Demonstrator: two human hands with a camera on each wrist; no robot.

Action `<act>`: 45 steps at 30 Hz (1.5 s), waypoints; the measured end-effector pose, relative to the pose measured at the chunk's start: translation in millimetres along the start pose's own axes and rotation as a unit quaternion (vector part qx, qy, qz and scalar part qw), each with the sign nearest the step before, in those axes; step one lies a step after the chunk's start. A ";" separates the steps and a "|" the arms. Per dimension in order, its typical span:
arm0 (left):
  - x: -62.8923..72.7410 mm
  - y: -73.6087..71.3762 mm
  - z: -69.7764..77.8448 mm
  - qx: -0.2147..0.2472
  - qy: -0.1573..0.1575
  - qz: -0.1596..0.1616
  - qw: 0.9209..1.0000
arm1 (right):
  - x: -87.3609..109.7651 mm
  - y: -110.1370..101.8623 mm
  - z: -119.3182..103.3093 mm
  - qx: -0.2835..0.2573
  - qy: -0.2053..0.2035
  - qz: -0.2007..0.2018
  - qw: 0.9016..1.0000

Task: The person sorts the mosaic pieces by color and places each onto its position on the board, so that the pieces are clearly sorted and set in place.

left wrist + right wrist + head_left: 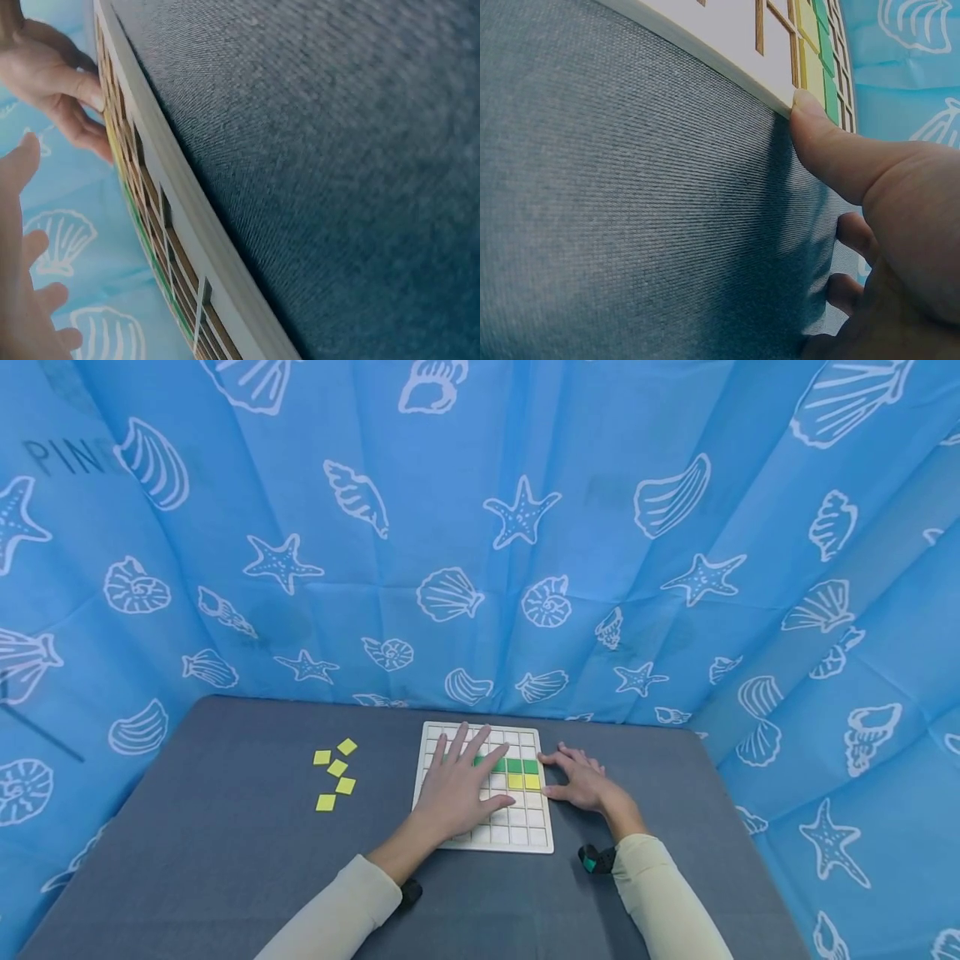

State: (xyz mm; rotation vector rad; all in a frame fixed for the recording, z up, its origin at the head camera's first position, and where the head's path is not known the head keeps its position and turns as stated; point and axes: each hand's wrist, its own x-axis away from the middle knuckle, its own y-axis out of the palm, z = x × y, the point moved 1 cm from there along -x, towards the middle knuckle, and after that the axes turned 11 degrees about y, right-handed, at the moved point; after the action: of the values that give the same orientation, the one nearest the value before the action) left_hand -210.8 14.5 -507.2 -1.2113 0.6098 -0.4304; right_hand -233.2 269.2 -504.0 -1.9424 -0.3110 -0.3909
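Observation:
A white board (519, 835) with a grid of square cells lies on the grey table. My left hand (453, 793) is stretched over its left and middle part with fingers spread, hiding several cells. Nothing shows between those fingers. On the board's right side my right hand (588, 781) has its thumb (832, 150) and forefinger at the edge, the other fingers loosely bent. A row of green tiles (530, 767) runs in from that edge, partly behind my left fingers. Just below them sit two yellow tiles (532, 782) side by side.
Several loose yellow square tiles (337, 768) lie on the grey tabletop (225, 827) left of the board. A blue curtain (480, 560) with white shells and starfish hangs behind and on both sides. Dark bands (596, 860) sit at my wrists.

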 end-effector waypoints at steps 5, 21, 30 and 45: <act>5.7 -2.8 -10.1 -0.004 -0.013 0.012 1.000 | -0.5 0.2 -1.7 -0.006 -0.006 0.000 1.000; 26.5 -0.4 -38.8 -0.006 -0.045 0.020 0.999 | -1.4 1.7 -1.0 -0.001 0.005 -0.002 1.000; 35.3 -14.3 -53.7 0.009 -0.056 0.036 0.998 | 1.0 0.1 -1.8 -0.001 0.002 0.000 1.000; 71.1 -27.5 -79.3 -0.016 -0.104 0.033 0.994 | 1.4 -1.2 -2.6 -0.003 0.001 -0.003 1.000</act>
State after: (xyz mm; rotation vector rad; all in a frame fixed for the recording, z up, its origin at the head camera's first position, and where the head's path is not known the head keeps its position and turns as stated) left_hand -207.1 -95.2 -513.5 -1.2438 0.4775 -0.2352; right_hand -232.7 267.3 -501.5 -1.9469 -0.3151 -0.3995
